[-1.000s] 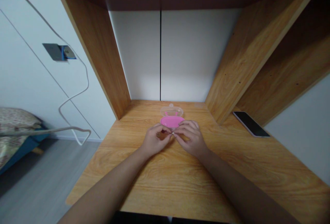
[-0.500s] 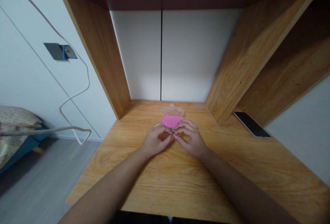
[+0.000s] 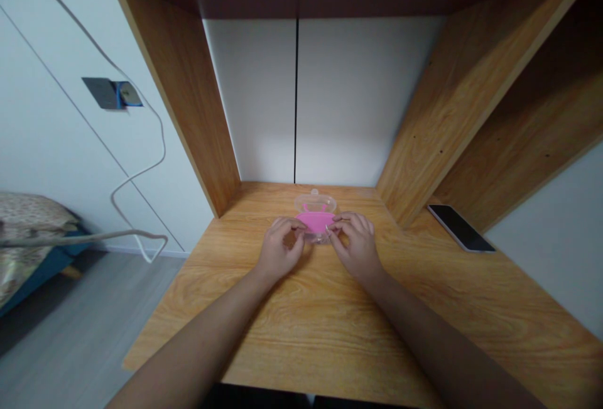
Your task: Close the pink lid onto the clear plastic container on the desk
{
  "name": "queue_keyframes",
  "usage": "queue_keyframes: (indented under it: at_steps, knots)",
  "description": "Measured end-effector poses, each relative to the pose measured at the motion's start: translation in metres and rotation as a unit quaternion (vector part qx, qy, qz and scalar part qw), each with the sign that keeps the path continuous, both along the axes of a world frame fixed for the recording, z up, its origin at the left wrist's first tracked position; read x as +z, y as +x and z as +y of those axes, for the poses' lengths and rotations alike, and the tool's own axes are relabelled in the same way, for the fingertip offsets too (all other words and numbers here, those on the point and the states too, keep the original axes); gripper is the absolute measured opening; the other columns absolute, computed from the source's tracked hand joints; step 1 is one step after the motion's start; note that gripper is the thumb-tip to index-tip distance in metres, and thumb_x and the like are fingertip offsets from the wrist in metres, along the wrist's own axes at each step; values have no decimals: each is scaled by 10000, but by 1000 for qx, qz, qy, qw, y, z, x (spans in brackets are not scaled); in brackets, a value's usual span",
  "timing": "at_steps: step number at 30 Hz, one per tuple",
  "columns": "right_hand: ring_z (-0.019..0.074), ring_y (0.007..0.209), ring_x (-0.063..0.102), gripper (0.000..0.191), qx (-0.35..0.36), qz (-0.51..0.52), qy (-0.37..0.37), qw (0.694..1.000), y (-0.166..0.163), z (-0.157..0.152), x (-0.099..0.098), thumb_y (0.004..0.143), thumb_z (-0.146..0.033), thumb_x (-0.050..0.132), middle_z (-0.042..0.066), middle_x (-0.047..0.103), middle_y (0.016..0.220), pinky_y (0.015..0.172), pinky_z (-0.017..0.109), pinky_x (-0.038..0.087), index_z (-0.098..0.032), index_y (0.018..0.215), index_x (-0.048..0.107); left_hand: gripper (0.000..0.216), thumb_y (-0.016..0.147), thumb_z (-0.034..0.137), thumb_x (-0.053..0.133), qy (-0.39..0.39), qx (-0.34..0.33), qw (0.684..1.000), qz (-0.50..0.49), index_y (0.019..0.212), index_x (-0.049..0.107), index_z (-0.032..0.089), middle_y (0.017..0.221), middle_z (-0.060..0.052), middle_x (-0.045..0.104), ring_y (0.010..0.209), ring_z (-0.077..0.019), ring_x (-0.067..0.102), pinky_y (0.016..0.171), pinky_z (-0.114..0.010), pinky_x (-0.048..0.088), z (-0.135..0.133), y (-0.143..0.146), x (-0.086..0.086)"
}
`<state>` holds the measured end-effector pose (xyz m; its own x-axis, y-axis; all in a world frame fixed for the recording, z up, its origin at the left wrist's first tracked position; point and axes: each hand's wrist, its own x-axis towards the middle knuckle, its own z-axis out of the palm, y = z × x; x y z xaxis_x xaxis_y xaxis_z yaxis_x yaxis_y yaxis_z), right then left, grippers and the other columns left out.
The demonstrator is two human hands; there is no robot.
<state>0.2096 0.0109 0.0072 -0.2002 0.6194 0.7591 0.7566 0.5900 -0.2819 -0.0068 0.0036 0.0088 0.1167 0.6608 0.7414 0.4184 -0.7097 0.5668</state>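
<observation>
While both forearms reach in from the bottom of the frame, the left hand (image 3: 279,250) and right hand (image 3: 357,244) sit at frame centre on the wooden worktop (image 3: 301,327), apart, one on each side of a small pink case (image 3: 316,221). Fingertips of both hands touch the case edges, pinching lightly; grip not fully clear. Case has a clear lid (image 3: 315,200) open behind it, toward the back panel. Black phone (image 3: 460,227) lies flat at right, well apart from the hands. White cable (image 3: 141,170) hangs down the wall at left, near a grey wall socket (image 3: 112,93).
</observation>
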Motion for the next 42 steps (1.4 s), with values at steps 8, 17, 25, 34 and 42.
queue_keyframes:
  at_steps: [8, 17, 25, 34, 42]
  knots:
    - [281, 1075, 571, 80, -16, -14, -25, 999, 0, 6, -8, 857, -211, 690, 65, 649, 1091, 929, 475, 393, -248, 928, 683, 178, 824, 83, 590, -12, 5, 1000, 13, 936, 668, 197, 982, -77, 677, 986, -221, 629, 916, -380, 486, 6, -1, -1]
    - [269, 1123, 568, 113, 1, -31, -26, 999, -3, 0, -2, 865, -207, 677, 58, 647, 1108, 966, 463, 385, -270, 947, 722, 186, 828, 77, 580, -7, 12, 1000, 26, 939, 664, 200, 979, -61, 670, 993, -214, 620, 925, -376, 489, 9, 0, -7]
    - [265, 1107, 584, 147, -4, -8, -6, 1000, -1, 1, -3, 879, -217, 662, 60, 659, 1109, 969, 460, 399, -268, 1008, 711, 271, 767, 29, 490, -38, 111, 975, 187, 912, 661, 182, 942, -79, 643, 952, -238, 598, 869, -370, 480, 23, -35, 4]
    - [264, 1082, 589, 140, -1, -3, 0, 1000, 2, 0, 0, 884, -200, 645, 62, 662, 1082, 948, 455, 407, -257, 997, 702, 217, 834, 378, 689, -102, -22, 934, 341, 973, 744, 221, 979, -77, 638, 936, -237, 603, 866, -358, 466, 34, -60, -3]
    - [265, 1093, 588, 154, -5, -3, -7, 1000, 2, -1, 0, 881, -196, 640, 61, 660, 1093, 948, 456, 408, -261, 1007, 699, 111, 830, 317, 711, -121, -50, 945, 300, 858, 713, 210, 965, -59, 643, 955, -220, 599, 881, -333, 452, 33, -50, -10]
